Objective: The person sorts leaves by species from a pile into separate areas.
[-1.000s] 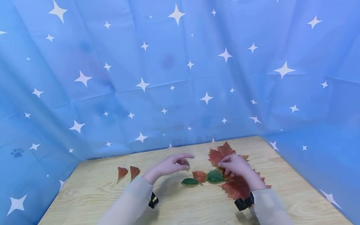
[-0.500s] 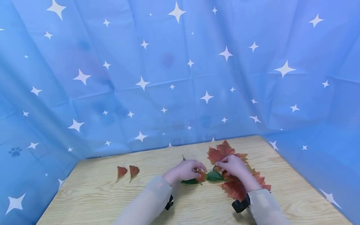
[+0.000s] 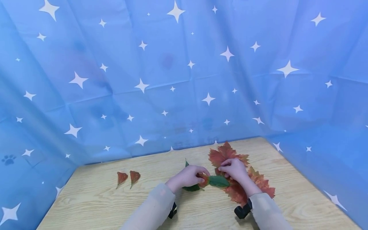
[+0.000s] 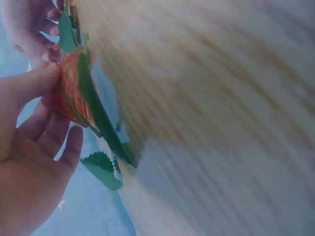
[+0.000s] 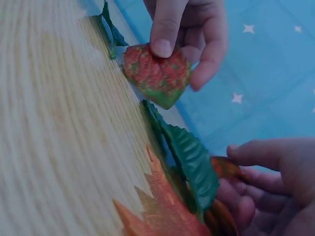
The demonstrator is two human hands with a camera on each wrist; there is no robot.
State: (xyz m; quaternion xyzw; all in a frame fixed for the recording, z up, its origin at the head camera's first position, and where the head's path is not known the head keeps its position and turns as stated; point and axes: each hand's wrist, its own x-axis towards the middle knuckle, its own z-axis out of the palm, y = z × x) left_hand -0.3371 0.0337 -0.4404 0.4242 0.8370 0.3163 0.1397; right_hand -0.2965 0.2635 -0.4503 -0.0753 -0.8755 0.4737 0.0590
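One red-green leaf between left fingers (pinched).

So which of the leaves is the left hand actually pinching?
The small red-and-green mottled leaf, pinched by the left hand. The green leaf beside it lies flat, unheld.

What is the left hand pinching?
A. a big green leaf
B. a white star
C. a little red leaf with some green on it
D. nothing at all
C: in the right wrist view the left hand pinches a small red-and-green leaf between thumb and fingers.
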